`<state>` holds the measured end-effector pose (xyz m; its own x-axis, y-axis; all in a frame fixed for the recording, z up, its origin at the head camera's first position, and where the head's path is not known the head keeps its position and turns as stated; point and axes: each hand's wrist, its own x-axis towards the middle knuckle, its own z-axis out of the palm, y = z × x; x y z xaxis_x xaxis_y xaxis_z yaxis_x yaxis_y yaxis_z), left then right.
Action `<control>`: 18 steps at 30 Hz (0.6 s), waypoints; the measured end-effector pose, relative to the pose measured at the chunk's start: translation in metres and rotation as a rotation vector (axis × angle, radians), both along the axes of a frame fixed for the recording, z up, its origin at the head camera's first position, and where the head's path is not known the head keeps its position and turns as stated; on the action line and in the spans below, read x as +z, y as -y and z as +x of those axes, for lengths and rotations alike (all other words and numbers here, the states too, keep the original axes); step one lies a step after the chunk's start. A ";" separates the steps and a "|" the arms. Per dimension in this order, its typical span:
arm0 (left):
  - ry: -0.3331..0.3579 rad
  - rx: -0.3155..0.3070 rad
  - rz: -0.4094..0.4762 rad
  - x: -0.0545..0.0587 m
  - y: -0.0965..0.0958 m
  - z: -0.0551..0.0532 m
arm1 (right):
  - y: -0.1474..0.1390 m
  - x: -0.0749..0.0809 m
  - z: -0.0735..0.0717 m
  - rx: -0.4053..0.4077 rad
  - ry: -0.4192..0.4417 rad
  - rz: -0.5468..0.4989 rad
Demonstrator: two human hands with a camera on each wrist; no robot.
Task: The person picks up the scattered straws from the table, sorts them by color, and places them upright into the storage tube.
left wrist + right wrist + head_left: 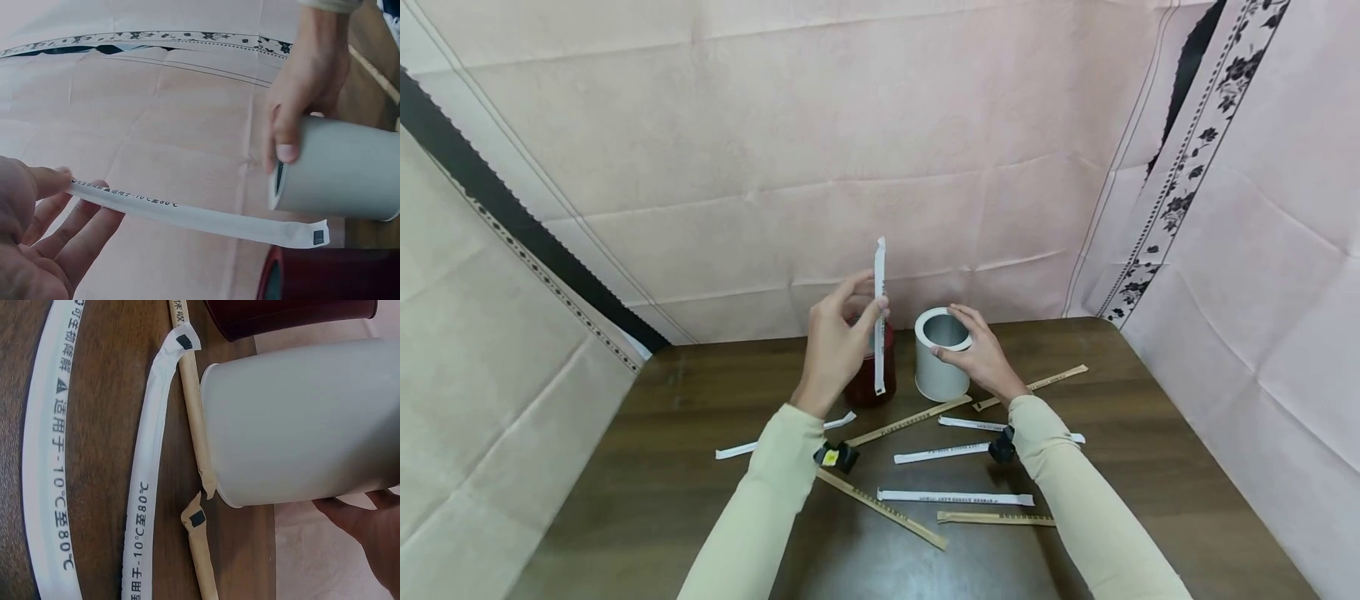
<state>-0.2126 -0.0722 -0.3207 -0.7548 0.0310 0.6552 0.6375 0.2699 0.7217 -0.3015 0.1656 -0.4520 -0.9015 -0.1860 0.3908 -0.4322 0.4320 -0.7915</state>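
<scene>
In my left hand a straw in a white printed paper wrapper is pinched between thumb and fingers. It stands upright in the head view, in front of a dark red cup, which it and the hand partly hide. My right hand grips a white cup at its rim, thumb and fingers on opposite sides. That cup stands on the table beside the red one, its grey inside showing. The left wrist view shows small black print along the straw wrapper.
Several white-wrapped straws and brown-wrapped straws lie scattered over the dark wooden table, some under the forearms. Near the white cup's base lies a brown-wrapped straw. Pale cloth hangs behind and at both sides.
</scene>
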 end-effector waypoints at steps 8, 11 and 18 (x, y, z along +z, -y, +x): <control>0.046 -0.034 0.141 0.024 -0.024 -0.038 | 0.000 -0.003 0.000 -0.001 -0.013 -0.026; 0.009 -0.026 0.158 0.027 -0.034 -0.052 | 0.001 -0.004 -0.001 0.015 -0.015 -0.060; 0.093 0.039 0.016 -0.001 -0.047 -0.072 | 0.003 -0.005 0.004 0.022 -0.016 -0.071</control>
<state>-0.2850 -0.0251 -0.3214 -0.8126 -0.0099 0.5827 0.5570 0.2810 0.7816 -0.2979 0.1627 -0.4573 -0.8911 -0.1769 0.4180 -0.4538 0.3657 -0.8126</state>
